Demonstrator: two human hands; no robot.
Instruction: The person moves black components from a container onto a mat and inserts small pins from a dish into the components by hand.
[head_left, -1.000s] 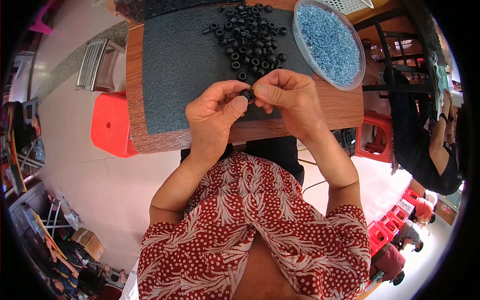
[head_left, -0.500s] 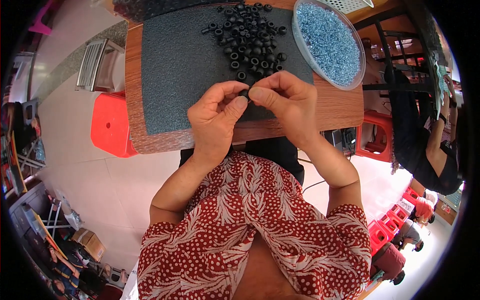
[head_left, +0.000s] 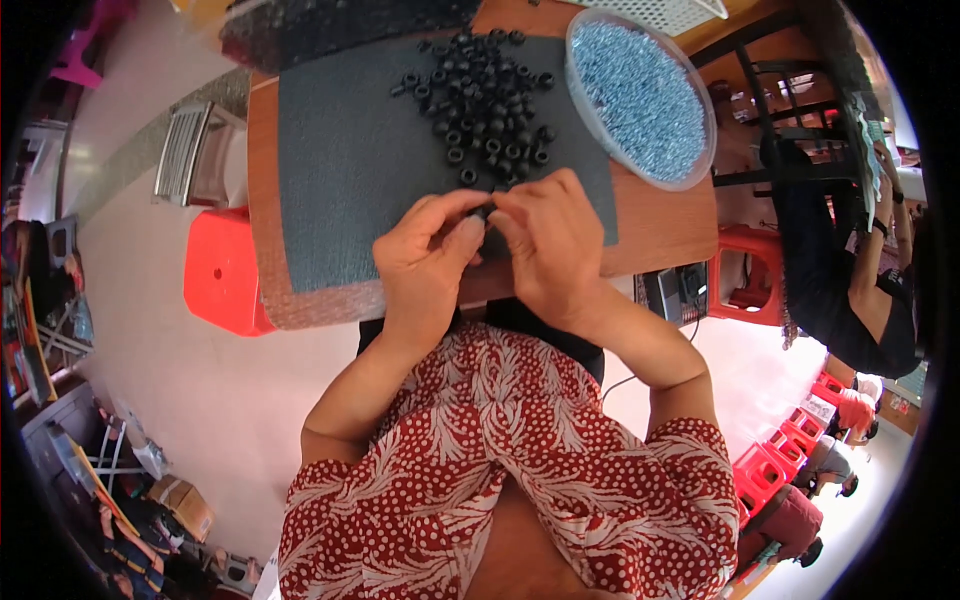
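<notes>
Pinched between the thumb and fingers of my left hand (head_left: pixel 425 260) is a small black round piece (head_left: pixel 486 212), mostly covered by the fingertips. My right hand (head_left: pixel 560 245) meets it from the other side, thumb and fingers closed together at the same piece. Whether the right fingers hold something separate is hidden. Both hands are over the near edge of a dark grey textured mat (head_left: pixel 345 170). Just beyond the fingers lies a loose pile of black round pieces (head_left: pixel 485 110), several showing a round opening in one end.
Right of the pile stands a round clear tub (head_left: pixel 683 184) of small shiny blue pieces (head_left: pixel 640 100). A white perforated basket (head_left: pixel 660 12) is behind it. Red stools (head_left: pixel 225 270) flank the wooden table (head_left: pixel 665 225). A person in dark clothes (head_left: pixel 835 290) is at the right.
My right hand has turned and drawn in toward my left, covering more of the black piece. The table and pile appear slightly lower and further left in the picture.
</notes>
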